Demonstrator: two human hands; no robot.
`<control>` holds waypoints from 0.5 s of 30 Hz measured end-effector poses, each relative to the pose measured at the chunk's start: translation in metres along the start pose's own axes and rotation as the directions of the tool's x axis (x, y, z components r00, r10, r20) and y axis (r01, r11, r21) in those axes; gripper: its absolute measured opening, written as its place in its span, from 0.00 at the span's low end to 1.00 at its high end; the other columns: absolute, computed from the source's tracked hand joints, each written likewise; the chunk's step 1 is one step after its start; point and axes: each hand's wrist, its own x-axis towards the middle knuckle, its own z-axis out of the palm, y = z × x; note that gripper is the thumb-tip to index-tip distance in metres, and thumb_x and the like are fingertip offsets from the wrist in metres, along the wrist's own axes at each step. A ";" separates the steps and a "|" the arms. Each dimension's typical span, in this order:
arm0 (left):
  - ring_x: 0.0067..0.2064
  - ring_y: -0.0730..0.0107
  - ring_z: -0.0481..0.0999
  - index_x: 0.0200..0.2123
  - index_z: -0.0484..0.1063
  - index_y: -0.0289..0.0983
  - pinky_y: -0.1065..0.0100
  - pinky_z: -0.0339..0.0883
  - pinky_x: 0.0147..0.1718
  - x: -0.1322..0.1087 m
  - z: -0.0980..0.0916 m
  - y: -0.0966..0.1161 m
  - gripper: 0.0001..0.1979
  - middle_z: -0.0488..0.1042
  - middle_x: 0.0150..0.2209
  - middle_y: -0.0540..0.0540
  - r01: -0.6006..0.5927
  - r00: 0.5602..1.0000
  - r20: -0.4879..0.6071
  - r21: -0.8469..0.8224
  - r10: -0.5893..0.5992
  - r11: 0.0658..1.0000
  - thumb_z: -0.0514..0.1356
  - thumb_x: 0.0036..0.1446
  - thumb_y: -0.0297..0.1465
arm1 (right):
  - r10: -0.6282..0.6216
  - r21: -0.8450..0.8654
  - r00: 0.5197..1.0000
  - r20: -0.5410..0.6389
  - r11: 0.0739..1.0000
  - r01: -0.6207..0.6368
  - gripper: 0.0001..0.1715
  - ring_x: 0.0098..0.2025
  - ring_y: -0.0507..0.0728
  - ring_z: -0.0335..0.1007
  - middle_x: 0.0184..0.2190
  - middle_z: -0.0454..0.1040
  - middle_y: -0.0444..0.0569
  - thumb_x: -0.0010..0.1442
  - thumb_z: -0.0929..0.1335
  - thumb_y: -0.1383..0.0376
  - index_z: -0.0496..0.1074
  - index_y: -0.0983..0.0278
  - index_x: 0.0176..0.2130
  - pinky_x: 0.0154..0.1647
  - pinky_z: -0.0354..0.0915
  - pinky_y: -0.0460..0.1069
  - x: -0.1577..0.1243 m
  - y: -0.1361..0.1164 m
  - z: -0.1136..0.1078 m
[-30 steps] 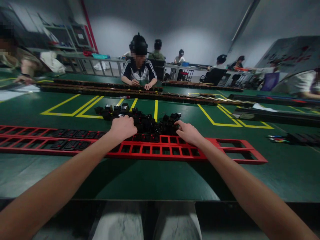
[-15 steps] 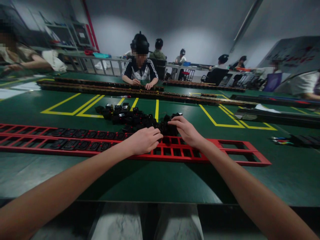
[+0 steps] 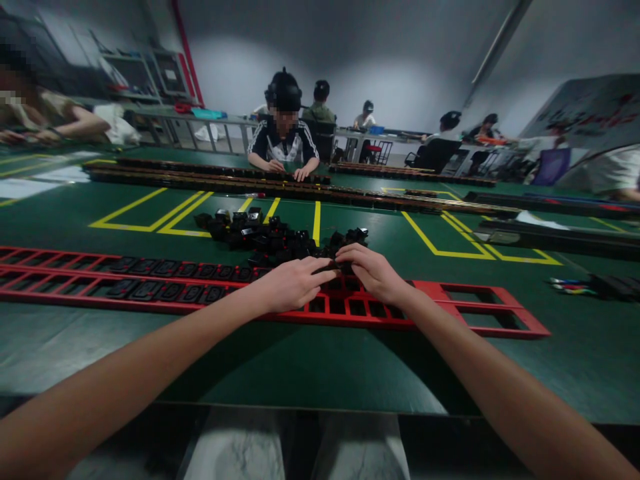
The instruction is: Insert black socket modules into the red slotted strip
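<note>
A long red frame point(image 3: 431, 291) with two rows of rectangular openings lies across the table before me. Black moulded pieces point(image 3: 173, 291) fill several openings left of centre. My left hand point(image 3: 295, 283) reaches over the frame's middle, its fingers closed at a small black part point(image 3: 345, 267). From the other side, my right hand point(image 3: 373, 272) has its fingers bent round the same part, just above the frame. My fingers hide most of the part, so its exact shape cannot be made out. Just behind the frame is a heap of loose black parts point(image 3: 265, 237).
Long dark strips point(image 3: 210, 181) run across the green table point(image 3: 350, 373), which has yellow tape outlines. Opposite me a co-worker point(image 3: 284, 140) handles those strips. Coloured wire ends point(image 3: 570, 287) and dark bars point(image 3: 550, 233) lie to the right.
My hands have come closer together, meeting at the small black part. The left fingers have stretched out to the right. The whole view has shifted slightly.
</note>
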 end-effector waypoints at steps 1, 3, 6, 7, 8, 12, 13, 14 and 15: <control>0.61 0.53 0.68 0.64 0.61 0.36 0.53 0.65 0.58 0.000 0.000 0.000 0.23 0.63 0.64 0.33 -0.001 1.000 0.000 0.005 0.001 1.000 0.52 0.67 0.30 | 0.017 -0.001 1.000 -0.011 1.000 -0.017 0.18 0.50 0.59 0.71 0.47 0.73 0.54 0.65 0.58 0.72 0.71 0.63 0.48 0.53 0.69 0.58 0.000 0.001 0.001; 0.62 0.52 0.66 0.67 0.57 0.37 0.52 0.64 0.60 0.000 0.000 0.000 0.25 0.60 0.65 0.33 0.005 1.000 -0.001 0.011 -0.005 1.000 0.52 0.67 0.30 | 0.070 0.000 0.997 -0.030 0.998 -0.070 0.18 0.49 0.58 0.72 0.46 0.74 0.54 0.66 0.58 0.71 0.70 0.63 0.50 0.52 0.69 0.57 -0.001 0.001 0.002; 0.65 0.51 0.62 0.68 0.54 0.38 0.52 0.62 0.62 -0.001 -0.001 0.000 0.27 0.57 0.67 0.33 0.020 1.000 -0.001 0.003 -0.020 1.000 0.52 0.67 0.29 | 0.142 0.019 0.989 -0.046 0.990 -0.141 0.17 0.48 0.58 0.73 0.46 0.75 0.53 0.67 0.57 0.70 0.69 0.63 0.50 0.51 0.69 0.56 -0.001 0.000 0.003; 0.66 0.51 0.61 0.68 0.54 0.38 0.52 0.61 0.62 -0.001 -0.001 0.000 0.28 0.57 0.67 0.33 0.025 1.000 -0.001 -0.002 -0.025 1.000 0.52 0.67 0.29 | 0.152 0.026 0.987 -0.046 0.988 -0.151 0.17 0.48 0.58 0.73 0.46 0.76 0.53 0.67 0.57 0.69 0.69 0.63 0.50 0.51 0.69 0.56 -0.001 0.000 0.003; 0.66 0.51 0.61 0.69 0.53 0.37 0.52 0.61 0.62 -0.001 -0.001 0.000 0.28 0.55 0.68 0.33 0.033 0.999 0.001 -0.007 -0.033 0.999 0.52 0.67 0.29 | 0.155 0.030 0.987 -0.045 0.988 -0.154 0.17 0.48 0.58 0.73 0.46 0.76 0.53 0.67 0.58 0.69 0.69 0.63 0.50 0.51 0.69 0.56 0.000 0.000 0.004; 0.68 0.51 0.57 0.69 0.51 0.35 0.52 0.62 0.63 0.000 -0.002 0.000 0.29 0.52 0.69 0.33 0.063 0.998 0.015 -0.021 -0.063 0.998 0.52 0.67 0.30 | 0.123 0.029 0.992 -0.029 0.992 -0.122 0.16 0.48 0.58 0.72 0.45 0.75 0.53 0.65 0.60 0.70 0.69 0.64 0.50 0.51 0.70 0.57 0.000 -0.001 0.004; 0.68 0.51 0.57 0.69 0.52 0.35 0.52 0.61 0.63 0.000 -0.003 0.000 0.29 0.52 0.70 0.33 0.063 0.998 0.018 -0.023 -0.063 0.998 0.52 0.67 0.30 | 0.116 0.029 0.993 -0.027 0.993 -0.115 0.17 0.48 0.59 0.72 0.46 0.74 0.54 0.64 0.61 0.71 0.69 0.64 0.51 0.51 0.70 0.57 0.000 -0.002 0.004; 0.68 0.51 0.57 0.69 0.52 0.34 0.52 0.61 0.63 0.000 -0.003 0.000 0.29 0.52 0.70 0.33 0.060 0.998 0.019 -0.023 -0.059 0.998 0.52 0.66 0.30 | 0.110 0.033 0.994 -0.027 0.993 -0.109 0.17 0.48 0.59 0.72 0.46 0.74 0.54 0.63 0.62 0.71 0.69 0.64 0.51 0.51 0.70 0.57 0.001 -0.002 0.004; 0.68 0.51 0.57 0.69 0.52 0.33 0.53 0.60 0.63 0.000 -0.002 0.000 0.29 0.51 0.70 0.33 0.055 0.998 0.018 -0.022 -0.054 0.998 0.52 0.66 0.30 | 0.108 0.040 0.994 -0.024 0.993 -0.107 0.18 0.49 0.59 0.72 0.47 0.74 0.54 0.62 0.63 0.71 0.68 0.64 0.52 0.51 0.70 0.57 0.001 -0.004 0.003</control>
